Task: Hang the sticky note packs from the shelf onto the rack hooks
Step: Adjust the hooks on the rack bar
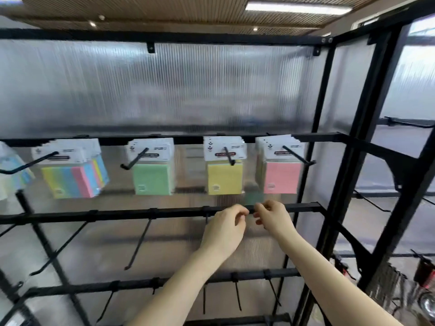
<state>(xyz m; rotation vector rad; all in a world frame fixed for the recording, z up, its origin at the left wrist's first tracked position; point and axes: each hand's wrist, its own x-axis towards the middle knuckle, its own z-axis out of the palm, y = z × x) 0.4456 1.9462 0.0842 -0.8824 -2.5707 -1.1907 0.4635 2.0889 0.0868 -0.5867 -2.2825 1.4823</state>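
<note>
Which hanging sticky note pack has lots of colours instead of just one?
The striped pack, second from the left: it shows yellow, blue and pink bands. The green pack, yellow pack and pink pack are each one colour.

Both hands [226,228] [273,218] at black rack bar [117,215], coloured sticky note packs [223,177] hanging above

Just above where our hands [249,220] meet, the rack bar [141,214] looks like matt black metal, as do the hooks [138,243] below and left of the grip. Behind them we see a ribbed, translucent plastic panel [164,90] with a soft sheen. Higher up, the sticky note packs [224,165] show matt pastel paper under glossy clear wrap, topped with white printed card.
</note>
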